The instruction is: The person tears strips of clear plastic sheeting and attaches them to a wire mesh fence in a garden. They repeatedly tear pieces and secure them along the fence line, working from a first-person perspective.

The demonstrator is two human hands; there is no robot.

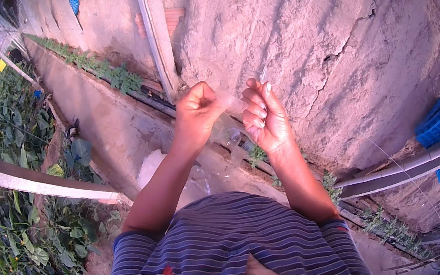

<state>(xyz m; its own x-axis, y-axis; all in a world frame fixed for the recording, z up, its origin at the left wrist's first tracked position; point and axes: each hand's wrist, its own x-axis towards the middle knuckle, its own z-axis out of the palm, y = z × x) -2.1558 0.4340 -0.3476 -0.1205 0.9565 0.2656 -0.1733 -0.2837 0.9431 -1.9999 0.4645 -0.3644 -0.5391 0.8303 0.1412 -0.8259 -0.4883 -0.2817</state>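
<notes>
My left hand is closed on a thin, clear plastic sheet or bag, whose corner points towards my right hand. Clear plastic also hangs below, between my two wrists. My right hand has its fingers curled, with the thumb and forefinger pinched on something thin and pale that is too small to name. Both hands are raised in front of an earthen wall. A whitish plastic bag or sheet shows behind my left forearm.
Low green plants grow along a narrow strip with a dark pipe at the wall's foot. A concrete post leans on the wall. Blue trays are at the right. A thin line crosses there. Leafy vines and a pale beam stand left.
</notes>
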